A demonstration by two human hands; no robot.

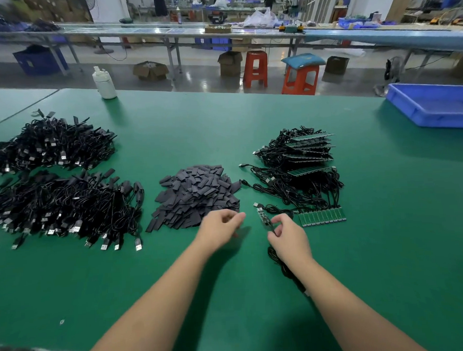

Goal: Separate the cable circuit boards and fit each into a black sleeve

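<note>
A heap of flat black sleeves (197,196) lies mid-table. My left hand (222,224) hovers at its near edge with fingers curled; whether it pinches a sleeve cannot be seen. My right hand (287,235) pinches a single narrow circuit board (264,219), whose black cable (285,268) trails back under my wrist. Just right of it lies a joined strip of green boards (322,217) with cables attached. Behind that sits a stack of more board strips with cables (304,156).
Two big piles of black cables (58,193) fill the left side of the green table (176,284). A white bottle (105,82) stands at the far edge, and a blue tray (434,105) at the far right. Orange stools and workbenches stand beyond.
</note>
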